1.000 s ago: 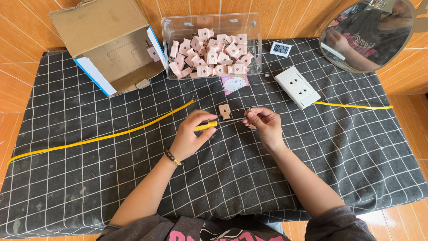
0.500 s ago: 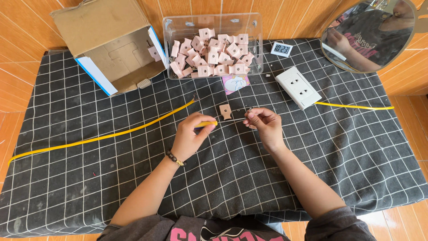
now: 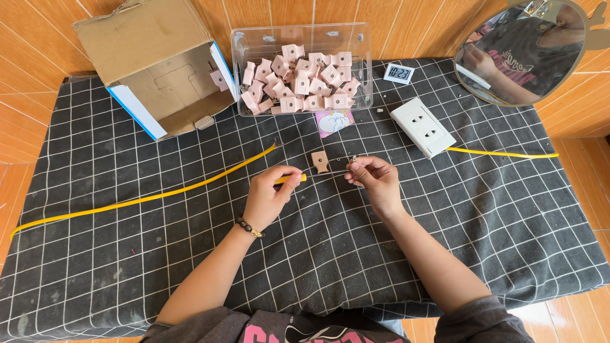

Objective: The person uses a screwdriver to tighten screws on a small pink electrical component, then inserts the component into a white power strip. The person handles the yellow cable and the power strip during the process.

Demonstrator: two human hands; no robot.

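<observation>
Black cloth [image 3: 445, 254] with a white grid is covering the whole work surface. On it, at the far left, an open cardboard box [image 3: 159, 76] is lying on its side, with a clear plastic tray [image 3: 298, 38] standing just beside it; the tray is holding a heap of pink plastic parts [image 3: 298, 86]. A round mirror [image 3: 518, 51] is leaning at the far right corner. A long yellow strip [image 3: 146, 198] is running diagonally across the left half of the cloth, and a second yellow strip [image 3: 502, 153] is lying at the right, meeting a white socket block [image 3: 422, 126].

The left hand [image 3: 267, 200] is gripping a yellow-handled screwdriver [image 3: 293, 180], fingers clenched around the handle, and its thin shaft is pointing toward the right hand. The right hand [image 3: 375, 184] is pinching a small metal piece [image 3: 352, 160] between thumb and fingertips; the piece is too small to identify.

A single pink part [image 3: 319, 161] is lying on the cloth between the two hands, just beyond the screwdriver shaft. Whether the shaft is touching it cannot be determined. A small digital clock [image 3: 399, 72] and a small pink card [image 3: 333, 121] are lying near the tray.
</observation>
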